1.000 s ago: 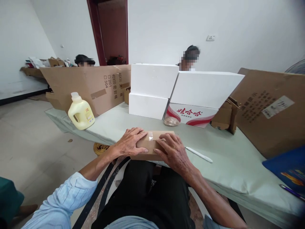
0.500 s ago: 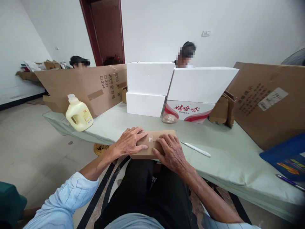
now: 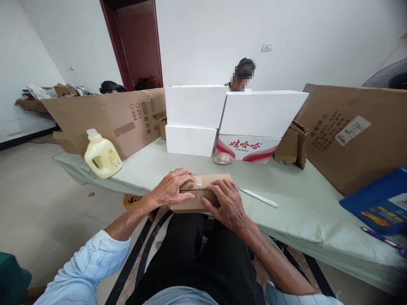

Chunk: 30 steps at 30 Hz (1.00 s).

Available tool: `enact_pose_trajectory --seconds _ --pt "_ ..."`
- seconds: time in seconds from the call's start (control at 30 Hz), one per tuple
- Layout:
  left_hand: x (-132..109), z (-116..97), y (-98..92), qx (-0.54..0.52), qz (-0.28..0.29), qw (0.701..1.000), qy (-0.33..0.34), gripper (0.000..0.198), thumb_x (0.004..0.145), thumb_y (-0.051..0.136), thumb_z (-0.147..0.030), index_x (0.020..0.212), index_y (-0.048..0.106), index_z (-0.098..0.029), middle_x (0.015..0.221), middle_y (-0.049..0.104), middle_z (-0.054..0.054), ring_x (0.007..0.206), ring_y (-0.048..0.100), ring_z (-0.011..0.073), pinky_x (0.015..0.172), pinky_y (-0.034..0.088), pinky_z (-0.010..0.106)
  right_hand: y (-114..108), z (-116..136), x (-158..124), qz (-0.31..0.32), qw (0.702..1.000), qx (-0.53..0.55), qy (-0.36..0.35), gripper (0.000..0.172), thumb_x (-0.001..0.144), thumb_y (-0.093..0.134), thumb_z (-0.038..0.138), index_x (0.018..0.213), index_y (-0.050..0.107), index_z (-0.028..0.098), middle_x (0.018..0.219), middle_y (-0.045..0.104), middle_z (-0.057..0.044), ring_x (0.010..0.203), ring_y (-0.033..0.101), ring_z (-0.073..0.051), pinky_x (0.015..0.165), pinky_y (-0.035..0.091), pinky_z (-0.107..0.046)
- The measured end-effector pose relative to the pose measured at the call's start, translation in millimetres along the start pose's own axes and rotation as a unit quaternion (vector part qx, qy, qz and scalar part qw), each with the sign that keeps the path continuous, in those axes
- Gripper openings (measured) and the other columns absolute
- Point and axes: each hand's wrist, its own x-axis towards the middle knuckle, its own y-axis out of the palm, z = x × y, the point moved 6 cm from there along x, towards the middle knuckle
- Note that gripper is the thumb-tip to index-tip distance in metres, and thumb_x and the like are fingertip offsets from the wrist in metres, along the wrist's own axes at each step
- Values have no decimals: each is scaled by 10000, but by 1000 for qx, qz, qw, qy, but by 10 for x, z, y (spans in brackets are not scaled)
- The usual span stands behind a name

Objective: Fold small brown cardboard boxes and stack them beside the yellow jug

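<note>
A small brown cardboard box [image 3: 206, 181] lies at the near edge of the pale green table [image 3: 295, 203], a strip of clear tape across its top seam. My left hand [image 3: 173, 188] rests on the box's left half, fingers curled over the top and thumb along the front face. My right hand [image 3: 227, 201] presses on the right half, fingers bent down at the seam, where a dark gap shows between the flaps. A white knife-like tool [image 3: 258, 197] lies on the table just right of my right hand.
A yellow detergent jug [image 3: 101, 154] stands at the table's left end. White foam boxes [image 3: 197, 118], a red-and-white printed carton [image 3: 251, 148] and large cardboard sheets [image 3: 352, 131] line the far side; two people sit behind them. A blue bag [image 3: 378, 203] and a pen [image 3: 383, 240] lie at right.
Both hands stay on the box. My right fingers have curled in at the seam, and a dark gap now shows between the flaps. The camera has shifted slightly right.
</note>
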Motion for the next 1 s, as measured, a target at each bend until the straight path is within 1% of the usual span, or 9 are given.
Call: enact_pose_trajectory --seconds 0.13,0.23,0.37,0.5,0.57,0.67,0.77,0.87,1.0 --pt "52 -150 18 -10 3 1000 27 95 918 763 -234 1011 784 -233 1392 680 105 1317 618 299 1148 474 514 1 -1 58 3 1000 1 -1 80 1006 656 276 1046 602 232 999 679 -77 918 590 -268 879 432 -435" --pt "93 -202 27 -35 -13 999 20 118 930 731 -196 1003 809 -245 1316 716 92 1286 644 286 1129 491 488 3 0 78 1 1000 5 1 61 1017 639 261 1056 601 235 1021 681 -80 942 606 -267 898 433 -436" --pt "147 -200 36 -58 -38 998 -2 111 919 717 -182 916 813 -238 1139 751 67 1104 698 241 1008 544 402 3 20 95 9 1000 25 -6 47 1034 571 198 1056 592 233 1037 691 -82 959 609 -257 900 429 -427" --pt "203 -209 56 -47 -43 998 -21 180 880 668 -97 765 736 -219 909 737 31 933 682 212 894 533 361 -21 5 120 17 999 31 0 83 1049 539 174 1001 578 228 958 678 -64 894 574 -242 876 418 -416" --pt "221 -228 65 -42 -48 998 -22 195 864 649 -67 739 690 -212 854 713 26 899 667 209 861 522 355 -44 -20 128 17 1000 23 -1 97 1051 534 167 990 583 225 933 676 -59 877 551 -239 854 407 -407" --pt "221 -258 85 -11 -61 998 -12 194 893 639 -86 748 652 -215 895 719 39 924 662 219 885 521 375 -70 -70 126 16 1000 1 0 114 1059 529 181 980 599 226 896 672 -56 862 530 -242 810 382 -396" --pt "192 -291 120 60 -73 995 14 191 977 598 -154 806 657 -215 977 738 72 983 651 244 927 515 415 -68 -101 115 19 1000 -7 5 139 1076 513 208 977 610 222 865 662 -51 833 527 -238 784 371 -395" --pt "150 -318 161 118 -86 988 47 233 1040 524 -199 856 667 -207 999 738 100 987 631 259 894 504 428 -55 -102 104 20 1000 -2 11 167 1093 489 224 974 606 215 861 662 -48 817 533 -229 785 375 -397" --pt "98 -339 199 125 -90 985 71 267 1056 482 -191 865 668 -208 1012 738 108 983 627 256 890 502 427 -45 -96 89 18 1000 -4 16 182 1098 481 234 975 614 212 860 667 -48 810 540 -224 785 374 -396"
